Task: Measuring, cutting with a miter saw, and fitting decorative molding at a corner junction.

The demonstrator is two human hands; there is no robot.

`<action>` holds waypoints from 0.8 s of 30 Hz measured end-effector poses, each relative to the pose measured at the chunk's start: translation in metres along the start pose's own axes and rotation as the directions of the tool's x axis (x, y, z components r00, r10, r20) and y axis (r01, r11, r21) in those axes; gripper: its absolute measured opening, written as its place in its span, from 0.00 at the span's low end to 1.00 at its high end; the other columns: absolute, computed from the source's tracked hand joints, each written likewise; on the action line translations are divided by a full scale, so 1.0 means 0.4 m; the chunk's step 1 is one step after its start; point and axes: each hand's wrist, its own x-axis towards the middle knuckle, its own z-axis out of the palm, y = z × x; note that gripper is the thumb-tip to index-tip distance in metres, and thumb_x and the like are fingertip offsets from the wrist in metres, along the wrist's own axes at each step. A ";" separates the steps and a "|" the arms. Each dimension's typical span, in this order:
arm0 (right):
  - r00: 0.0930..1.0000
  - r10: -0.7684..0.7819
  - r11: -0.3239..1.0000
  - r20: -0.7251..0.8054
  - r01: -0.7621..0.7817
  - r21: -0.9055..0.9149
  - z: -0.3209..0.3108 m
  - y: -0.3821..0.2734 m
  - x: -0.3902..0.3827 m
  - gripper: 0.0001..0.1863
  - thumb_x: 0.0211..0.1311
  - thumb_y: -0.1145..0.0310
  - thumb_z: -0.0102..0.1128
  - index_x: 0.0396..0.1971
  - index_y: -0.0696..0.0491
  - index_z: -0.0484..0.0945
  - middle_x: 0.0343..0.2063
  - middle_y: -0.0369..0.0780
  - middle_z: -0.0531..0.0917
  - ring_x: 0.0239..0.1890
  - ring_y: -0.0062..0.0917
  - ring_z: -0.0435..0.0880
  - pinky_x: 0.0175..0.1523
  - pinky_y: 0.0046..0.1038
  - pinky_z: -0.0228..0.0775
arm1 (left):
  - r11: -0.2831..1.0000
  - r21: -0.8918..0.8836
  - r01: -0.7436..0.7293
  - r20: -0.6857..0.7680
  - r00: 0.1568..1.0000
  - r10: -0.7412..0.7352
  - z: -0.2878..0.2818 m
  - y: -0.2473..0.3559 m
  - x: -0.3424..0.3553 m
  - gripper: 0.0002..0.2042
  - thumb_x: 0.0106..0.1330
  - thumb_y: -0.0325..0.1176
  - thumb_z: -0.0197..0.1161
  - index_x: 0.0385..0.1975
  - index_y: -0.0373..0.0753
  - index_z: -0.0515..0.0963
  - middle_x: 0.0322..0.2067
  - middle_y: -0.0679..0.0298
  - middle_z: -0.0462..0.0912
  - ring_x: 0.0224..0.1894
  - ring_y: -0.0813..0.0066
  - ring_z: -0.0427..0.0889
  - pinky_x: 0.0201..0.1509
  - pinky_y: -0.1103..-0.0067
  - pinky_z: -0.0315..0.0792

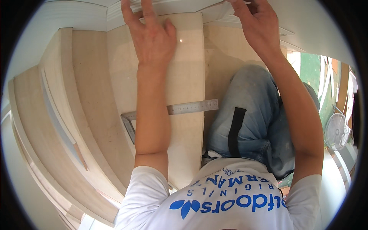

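My left hand (153,38) reaches to the white grooved trim (117,15) along the wall, above a pale wooden step (186,69). Its fingers are spread, the tips running to the picture's upper edge. Further right, my right hand (260,28) is up against the same white wall side, fingers curled and thumb drawn in near the end of a thin white strip. Whatever those fingertips grip is too small and cut off to make out. A metal try square (193,106) lies on the step, partly covered by my left forearm, its ruled blade reaching past the step's edge.
More wooden steps (90,65) descend on the left, with a brown pointed sliver (81,156) on one. My bent knee in jeans (249,99) is right of the step. A round fan (337,131) stands at far right by a green floor (309,71) with white strips.
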 end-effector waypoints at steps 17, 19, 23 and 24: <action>0.978 0.204 0.960 -0.047 -0.191 0.206 0.001 0.008 0.024 0.25 0.74 0.51 0.64 0.56 0.56 0.86 0.35 0.39 0.89 0.44 0.21 0.86 0.49 0.26 0.76 | 0.992 0.122 0.012 -0.017 1.000 -0.010 -0.010 -0.017 0.005 0.41 0.66 0.22 0.62 0.80 0.35 0.52 0.79 0.38 0.45 0.68 0.44 0.72 0.66 0.63 0.77; 0.975 0.205 0.961 -0.088 -0.184 0.207 0.014 0.025 0.033 0.26 0.74 0.48 0.64 0.53 0.58 0.87 0.30 0.37 0.87 0.41 0.19 0.85 0.47 0.24 0.75 | 0.993 0.115 0.015 -0.006 1.000 -0.015 -0.011 -0.018 0.007 0.40 0.66 0.22 0.62 0.80 0.35 0.53 0.79 0.39 0.47 0.67 0.45 0.73 0.66 0.63 0.76; 0.968 0.230 0.965 -0.098 -0.214 0.151 0.007 0.037 0.035 0.28 0.74 0.47 0.64 0.53 0.59 0.86 0.30 0.38 0.87 0.38 0.19 0.83 0.47 0.24 0.74 | 0.993 0.113 -0.013 -0.064 0.998 0.020 0.000 -0.022 0.010 0.39 0.64 0.22 0.61 0.79 0.32 0.56 0.79 0.38 0.50 0.66 0.45 0.73 0.68 0.61 0.73; 0.974 0.209 0.972 -0.084 -0.197 0.130 -0.003 0.032 0.029 0.26 0.73 0.50 0.63 0.56 0.59 0.85 0.36 0.39 0.87 0.41 0.20 0.84 0.49 0.25 0.75 | 0.993 0.118 -0.023 -0.081 0.996 0.033 0.003 -0.025 0.009 0.39 0.64 0.22 0.60 0.78 0.32 0.57 0.79 0.38 0.50 0.66 0.44 0.73 0.69 0.60 0.72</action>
